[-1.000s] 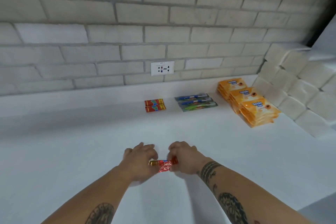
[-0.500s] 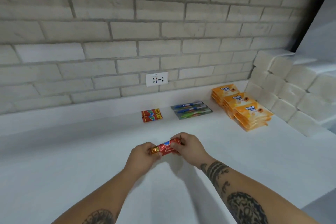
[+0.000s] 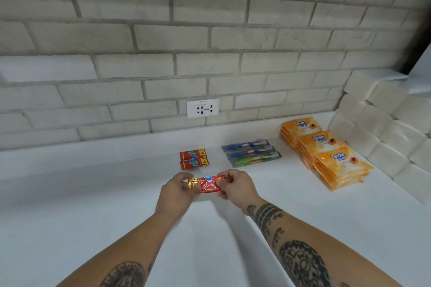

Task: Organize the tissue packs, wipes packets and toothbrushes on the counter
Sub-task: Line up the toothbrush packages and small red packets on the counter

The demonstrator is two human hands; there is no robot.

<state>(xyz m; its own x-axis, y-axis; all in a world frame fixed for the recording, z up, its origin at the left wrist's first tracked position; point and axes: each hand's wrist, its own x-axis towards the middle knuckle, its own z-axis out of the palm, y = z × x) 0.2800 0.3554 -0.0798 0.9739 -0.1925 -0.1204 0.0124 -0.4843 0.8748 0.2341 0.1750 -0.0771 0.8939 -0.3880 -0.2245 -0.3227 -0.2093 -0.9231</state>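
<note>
Brick wall (image 3: 163,30): one pale wall is running behind the whole scene.
Counter (image 3: 93,205): one white surface is carrying everything below the wall.
Wipes packets (image 3: 326,151): three stacks of orange packets, each top one reading "Tender Love", are sitting in a row at the far right, overlapping. The number of packets per stack is too hard to count.
Left hand (image 3: 177,190): its fingers are curling round the gold end of a red pack.
Right hand (image 3: 238,187): it is pinching the other end of the same pack.
Toothbrushes (image 3: 251,152): three are lying side by side in the middle, each in its own clear sleeve.
Tissue packs (image 3: 194,159): two red ones are lying touching, left of the toothbrushes.
Held tissue pack (image 3: 206,184): one red pack is stretching level between both hands, just in front of those two. Whether it is touching the counter cannot be told.
Wall socket (image 3: 203,108): one white plate is sitting low on the bricks.
</note>
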